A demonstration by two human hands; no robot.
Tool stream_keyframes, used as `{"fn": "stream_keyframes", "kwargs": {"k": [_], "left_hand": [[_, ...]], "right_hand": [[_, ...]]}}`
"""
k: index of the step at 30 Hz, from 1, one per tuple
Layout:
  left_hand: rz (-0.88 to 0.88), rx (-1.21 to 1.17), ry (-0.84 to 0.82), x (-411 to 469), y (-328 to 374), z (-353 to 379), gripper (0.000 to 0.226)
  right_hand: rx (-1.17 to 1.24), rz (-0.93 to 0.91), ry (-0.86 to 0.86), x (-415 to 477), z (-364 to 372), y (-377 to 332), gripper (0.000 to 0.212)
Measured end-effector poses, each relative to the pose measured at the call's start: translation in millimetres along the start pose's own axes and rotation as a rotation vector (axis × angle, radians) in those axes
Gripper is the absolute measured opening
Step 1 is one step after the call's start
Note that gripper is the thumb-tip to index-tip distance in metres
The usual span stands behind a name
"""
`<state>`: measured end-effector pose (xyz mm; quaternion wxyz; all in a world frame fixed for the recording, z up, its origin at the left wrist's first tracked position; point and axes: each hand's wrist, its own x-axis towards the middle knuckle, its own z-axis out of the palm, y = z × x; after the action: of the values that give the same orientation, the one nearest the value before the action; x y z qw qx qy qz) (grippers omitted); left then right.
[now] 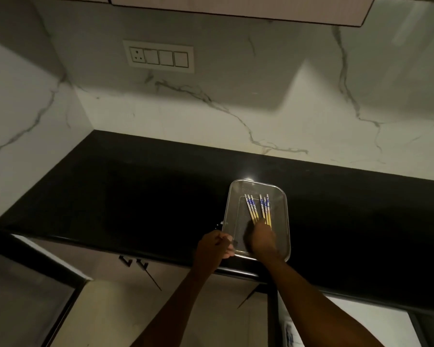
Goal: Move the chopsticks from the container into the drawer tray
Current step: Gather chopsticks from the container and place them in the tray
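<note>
Inside the clear rectangular plastic container (287, 216), the fingers (260, 222) of the right hand (261, 240) are curling down over the near yellow ends of the six slim chopsticks (251, 206) with blue-and-white patterned tops. The hand is hiding those ends, so it cannot be told whether the fingers are pinching them. The chopsticks are lying flat on the container's floor in two fans of three, tops pointing toward its far wall. At the container's near left corner, the left hand (212, 249) is gripping the rim, its fingers curled and pressed together against the wall. Under the container, the glossy black stone countertop (135, 191) is bearing it close to the front edge. Beyond the container, a white marble-veined wall (286, 108) is rising, carrying a cream switch plate (158, 56) up and to the left. Below the container, pale cabinet fronts (166, 271) with dark handles (125, 260) are showing.
</note>
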<state>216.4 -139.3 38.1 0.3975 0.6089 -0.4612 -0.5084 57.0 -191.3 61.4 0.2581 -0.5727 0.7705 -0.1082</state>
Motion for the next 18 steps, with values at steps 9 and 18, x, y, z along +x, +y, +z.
{"fn": "stream_keyframes", "kwargs": {"k": [9,18], "left_hand": [[0.022,0.006,-0.05,18,32,21,0.011],[-0.023,0.302,-0.011,40,61,31,0.028]], "right_hand": [[-0.032,0.004,-0.047,3,-19,20,0.026],[0.082,-0.305,-0.093,-25,-18,2,0.022]]}}
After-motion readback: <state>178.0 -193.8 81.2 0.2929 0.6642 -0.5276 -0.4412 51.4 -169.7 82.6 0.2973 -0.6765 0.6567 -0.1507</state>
